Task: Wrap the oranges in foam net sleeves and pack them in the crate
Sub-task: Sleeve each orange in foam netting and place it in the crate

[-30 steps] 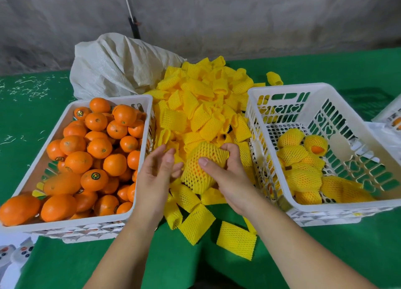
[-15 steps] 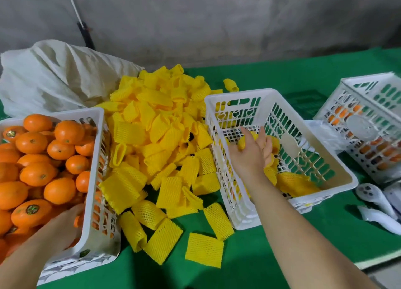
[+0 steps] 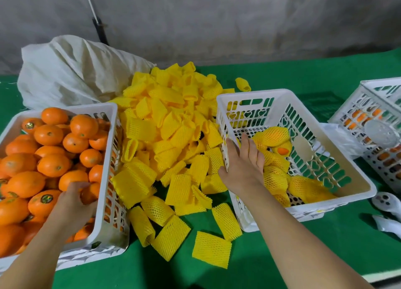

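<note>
Now left hand (image 3: 72, 198) around an orange (image 3: 87, 194), right hand (image 3: 245, 165) flat above crate (image 3: 238, 202).

A green cloth (image 3: 271, 265) covered the table. A crumpled white sack (image 3: 71, 71) lay at the back left, against a grey wall (image 3: 217, 19). A thin white rod (image 3: 89, 1) slanted down the wall to a dark handle (image 3: 100, 31) that dropped behind the sack. At the far right stood a second white basket (image 3: 373, 123), cut off by the frame edge, with orange fruit showing through its side slots. Clear plastic film (image 3: 340, 136) lay beside it. Two white controllers (image 3: 386, 202) rested on the cloth at the right edge, one nearer than the other, both partly out of view.
</note>
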Tool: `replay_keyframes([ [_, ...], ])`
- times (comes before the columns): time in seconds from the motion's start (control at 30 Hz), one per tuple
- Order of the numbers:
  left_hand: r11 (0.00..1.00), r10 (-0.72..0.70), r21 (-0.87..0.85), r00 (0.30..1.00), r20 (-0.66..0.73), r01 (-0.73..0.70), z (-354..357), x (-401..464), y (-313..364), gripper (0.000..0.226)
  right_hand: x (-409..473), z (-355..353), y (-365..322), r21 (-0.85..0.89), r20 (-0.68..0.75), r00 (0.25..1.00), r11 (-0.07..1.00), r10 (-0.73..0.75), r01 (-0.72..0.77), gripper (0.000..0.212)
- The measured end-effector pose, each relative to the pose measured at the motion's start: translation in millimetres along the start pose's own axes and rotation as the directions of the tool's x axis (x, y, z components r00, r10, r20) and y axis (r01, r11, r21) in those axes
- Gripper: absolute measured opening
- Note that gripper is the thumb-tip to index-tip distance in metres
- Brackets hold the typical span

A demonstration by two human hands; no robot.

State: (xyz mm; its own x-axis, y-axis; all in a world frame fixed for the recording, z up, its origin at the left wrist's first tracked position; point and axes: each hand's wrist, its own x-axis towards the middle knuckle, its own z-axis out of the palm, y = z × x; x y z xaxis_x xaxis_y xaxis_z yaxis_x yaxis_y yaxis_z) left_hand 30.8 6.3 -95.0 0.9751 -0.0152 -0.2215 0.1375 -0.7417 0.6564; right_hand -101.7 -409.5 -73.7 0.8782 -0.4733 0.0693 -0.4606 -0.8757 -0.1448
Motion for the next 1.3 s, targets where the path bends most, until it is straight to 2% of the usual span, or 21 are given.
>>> replay_keyframes([
  [0.07, 0.963, -0.088, -0.255, 0.996, -0.002, 0.085, -1.6, -3.6, 4.3, 0.068, -1.7, 0.1, -3.3, -0.068, -0.005, 0.999, 0.997, -0.040, 0.040, 0.088],
  [0.1, 0.913, -0.111, -0.398, 0.993, -0.029, 0.090, -2.9, -7.8, 10.2, 0.069, -2.7, 0.8, -5.3, -0.111, 0.004, 0.998, 0.991, -0.068, 0.068, 0.085],
  [0.17, 0.747, -0.123, -0.664, 0.989, -0.081, 0.038, -4.6, -17.5, 25.8, 0.071, -3.9, 2.1, -8.5, -0.178, 0.016, 0.992, 0.976, -0.124, 0.125, 0.078],
  [0.23, 0.663, -0.090, -0.746, 0.983, -0.159, -0.060, -1.8, -29.6, 46.0, 0.076, -5.7, 3.0, -13.0, -0.178, 0.007, 0.980, 0.964, -0.198, 0.196, 0.069],
  [0.27, 0.670, -0.060, -0.735, 0.979, -0.193, -0.104, 3.0, -35.9, 55.6, 0.075, -7.4, 4.7, -16.6, -0.162, 0.015, 0.970, 0.956, -0.244, 0.243, 0.064],
  [0.33, 0.746, 0.065, -0.635, 0.971, -0.230, -0.200, 15.9, -51.2, 70.7, 0.069, -12.5, 12.8, -26.9, -0.076, 0.095, 0.952, 0.951, -0.293, 0.300, 0.060],
  [0.43, 0.883, 0.356, -0.252, 0.915, -0.189, -0.395, 32.9, -62.2, 72.4, 0.073, -23.4, 33.2, -43.1, 0.064, 0.375, 0.893, 0.967, -0.251, 0.245, 0.057],
  [0.5, 0.871, 0.485, -0.022, 0.867, -0.112, -0.491, 35.6, -61.7, 69.5, 0.077, -28.0, 44.7, -47.0, 0.145, 0.462, 0.856, 0.972, -0.232, 0.185, 0.045],
  [0.6, 0.834, 0.546, 0.109, 0.837, -0.028, -0.540, 37.4, -66.2, 69.8, 0.080, -31.5, 51.3, -47.9, 0.363, 0.426, 0.889, 0.932, -0.168, 0.002, 0.035],
  [0.7, 0.854, 0.521, 0.010, 0.852, -0.052, -0.521, 37.2, -72.0, 73.7, 0.075, -32.2, 40.7, -53.2, 0.647, 0.353, 0.931, 0.743, -0.090, -0.174, 0.032],
  [0.77, 0.868, 0.421, -0.270, 0.906, -0.045, -0.417, 41.7, -80.2, 83.4, 0.070, -34.0, 29.4, -61.4, 0.799, 0.315, 0.949, 0.543, -0.013, -0.258, 0.020],
  [0.8, 0.829, 0.327, -0.482, 0.945, 0.006, -0.284, 47.1, -87.0, 90.9, 0.068, -35.9, 22.7, -67.6, 0.848, 0.323, 0.947, 0.441, 0.011, -0.294, 0.016],
  [0.87, 0.614, 0.154, -0.787, 0.971, 0.184, 0.052, 60.5, -102.3, 104.4, 0.058, -42.3, 10.0, -80.8, 0.898, 0.369, 0.929, 0.255, 0.006, -0.359, 0.018],
  [0.93, 0.429, 0.118, -0.867, 0.936, 0.331, 0.252, 72.6, -114.2, 112.7, 0.049, -50.4, 2.7, -92.8, 0.891, 0.454, 0.888, 0.025, -0.072, -0.453, 0.023],
  [1.0, 0.361, 0.157, -0.873, 0.901, 0.404, 0.329, 79.3, -121.8, 118.5, 0.049, -56.1, 1.0, -100.2, 0.805, 0.534, 0.829, -0.199, -0.167, -0.558, 0.031],
  [1.03, 0.353, 0.173, -0.871, 0.892, 0.419, 0.341, 80.7, -123.7, 121.3, 0.050, -57.7, 1.2, -101.8, 0.768, 0.553, 0.813, -0.265, -0.183, -0.583, 0.029],
  [1.17, 0.312, 0.214, -0.879, 0.875, 0.435, 0.361, 74.6, -124.9, 127.8, 0.055, -60.6, -0.4, -99.9, 0.672, 0.580, 0.780, -0.405, -0.235, -0.620, 0.030],
  [1.23, 0.267, 0.229, -0.886, 0.868, 0.441, 0.379, 70.1, -125.9, 126.9, 0.064, -61.0, -3.0, -97.7, 0.679, 0.539, 0.786, -0.396, -0.302, -0.618, 0.036],
  [1.3, 0.223, 0.231, -0.888, 0.864, 0.448, 0.401, 67.2, -128.5, 125.3, 0.070, -61.6, -6.6, -94.8, 0.712, 0.486, 0.792, -0.357, -0.370, -0.604, 0.032],
])
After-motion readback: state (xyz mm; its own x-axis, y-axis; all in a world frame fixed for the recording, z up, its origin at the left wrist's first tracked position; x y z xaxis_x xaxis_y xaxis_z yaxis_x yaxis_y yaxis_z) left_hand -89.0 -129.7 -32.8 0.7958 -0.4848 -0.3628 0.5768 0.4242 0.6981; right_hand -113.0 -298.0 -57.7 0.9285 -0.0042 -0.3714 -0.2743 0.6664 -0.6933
